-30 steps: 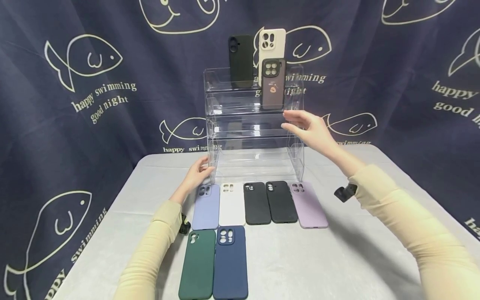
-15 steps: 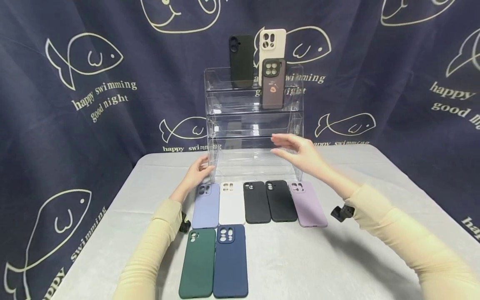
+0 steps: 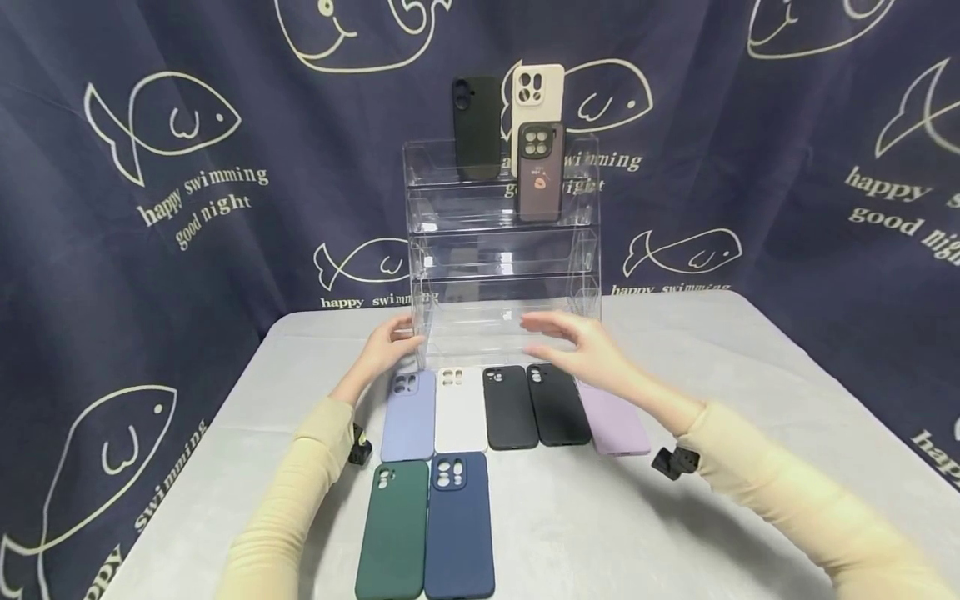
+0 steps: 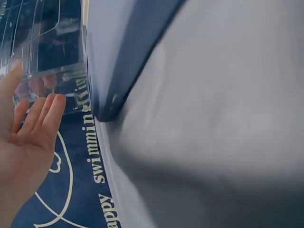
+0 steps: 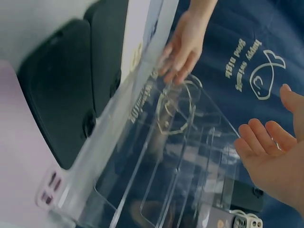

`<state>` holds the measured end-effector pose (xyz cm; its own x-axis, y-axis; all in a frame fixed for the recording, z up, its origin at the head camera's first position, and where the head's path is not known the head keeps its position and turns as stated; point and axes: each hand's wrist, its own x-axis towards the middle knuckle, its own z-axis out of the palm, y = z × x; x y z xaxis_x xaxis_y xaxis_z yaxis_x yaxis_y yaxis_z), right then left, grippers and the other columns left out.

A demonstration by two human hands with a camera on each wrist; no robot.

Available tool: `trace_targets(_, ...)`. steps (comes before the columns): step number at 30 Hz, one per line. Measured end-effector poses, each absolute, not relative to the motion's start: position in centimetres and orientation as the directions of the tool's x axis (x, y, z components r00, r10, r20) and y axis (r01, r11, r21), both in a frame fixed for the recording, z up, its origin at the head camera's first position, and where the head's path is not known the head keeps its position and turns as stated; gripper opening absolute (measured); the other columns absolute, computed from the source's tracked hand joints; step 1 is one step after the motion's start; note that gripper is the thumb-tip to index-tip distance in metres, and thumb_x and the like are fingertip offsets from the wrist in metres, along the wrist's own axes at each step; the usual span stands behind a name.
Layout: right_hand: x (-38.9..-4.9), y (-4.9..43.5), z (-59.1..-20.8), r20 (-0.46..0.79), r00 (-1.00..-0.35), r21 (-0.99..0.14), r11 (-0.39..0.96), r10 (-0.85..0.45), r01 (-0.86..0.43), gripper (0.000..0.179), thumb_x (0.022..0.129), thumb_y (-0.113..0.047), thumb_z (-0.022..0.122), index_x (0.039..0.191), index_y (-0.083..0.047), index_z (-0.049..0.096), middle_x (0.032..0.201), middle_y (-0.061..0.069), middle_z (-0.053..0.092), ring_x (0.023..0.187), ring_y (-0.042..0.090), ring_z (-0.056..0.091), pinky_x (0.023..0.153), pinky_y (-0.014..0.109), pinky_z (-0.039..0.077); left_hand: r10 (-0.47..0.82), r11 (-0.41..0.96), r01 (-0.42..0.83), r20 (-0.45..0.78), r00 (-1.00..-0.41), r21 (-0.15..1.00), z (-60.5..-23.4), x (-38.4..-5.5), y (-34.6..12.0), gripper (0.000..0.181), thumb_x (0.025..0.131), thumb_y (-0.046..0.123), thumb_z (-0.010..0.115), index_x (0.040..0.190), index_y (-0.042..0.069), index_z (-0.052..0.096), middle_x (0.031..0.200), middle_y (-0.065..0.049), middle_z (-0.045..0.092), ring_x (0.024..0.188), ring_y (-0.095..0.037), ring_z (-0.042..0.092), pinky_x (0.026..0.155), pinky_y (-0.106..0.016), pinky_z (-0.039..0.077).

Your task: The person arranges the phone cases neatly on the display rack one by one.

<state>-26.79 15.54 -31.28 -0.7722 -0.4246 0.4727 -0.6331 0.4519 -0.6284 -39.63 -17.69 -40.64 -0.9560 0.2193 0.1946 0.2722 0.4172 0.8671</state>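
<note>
A clear stepped display rack [image 3: 502, 277] stands on the table. Beside its lower left side, fingertips right at the wall, is my left hand [image 3: 386, 346], relaxed and fairly straight-fingered. My right hand [image 3: 581, 346], holding nothing, hovers before the lowest tiers and overlaps the top of a purple phone case [image 3: 618, 425]. Left of that lie two black phone cases [image 3: 512, 412], a white phone case [image 3: 461, 417] and a periwinkle phone case [image 3: 408, 425]. Up on the rack lean a black phone case [image 3: 477, 125], a white phone case [image 3: 546, 100] and, one tier lower, a dark translucent phone case [image 3: 542, 187].
Nearer to me, a green phone case [image 3: 393, 533] and a navy phone case [image 3: 459, 533] lie side by side on the pale tablecloth [image 3: 570, 533]. A dark blue curtain [image 3: 247, 275] with fish drawings hangs behind the table.
My right hand has come down and slightly left, from near the dark translucent case to the rack's lowest tiers. My left hand stays by the rack's side.
</note>
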Motion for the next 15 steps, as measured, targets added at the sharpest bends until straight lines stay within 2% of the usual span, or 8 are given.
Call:
trace_targets(7,-25.6,14.2,-33.7,0.406,-0.786,-0.657,0.449,-0.467,-0.606,0.041,0.085,-0.027,0.070,0.123,-0.014,0.061,0.122,0.002,0.064,0.116,0.021,0.059,0.101,0.036,0.048,0.196,0.434,0.304,0.241,-0.951,0.848,-41.2,-39.3,-17.8,0.061,0.088,0.027,0.066,0.138,0.000,0.041,0.134,-0.021,0.051,0.122,-0.037,0.051,0.101,-0.043,0.047)
trace_targets(15,-25.0,12.5,-34.9,0.385,-0.755,-0.676,0.395,-0.530,-0.622,0.041,0.085,-0.026,0.070,0.122,-0.012,0.061,0.120,0.004,0.065,0.114,0.019,0.060,0.100,0.032,0.048,0.213,0.456,0.404,0.343,-0.915,0.793,-41.0,-39.8,-18.0,0.055,0.087,0.023,0.067,0.133,0.000,0.047,0.125,-0.023,0.058,0.115,-0.036,0.057,0.101,-0.040,0.047)
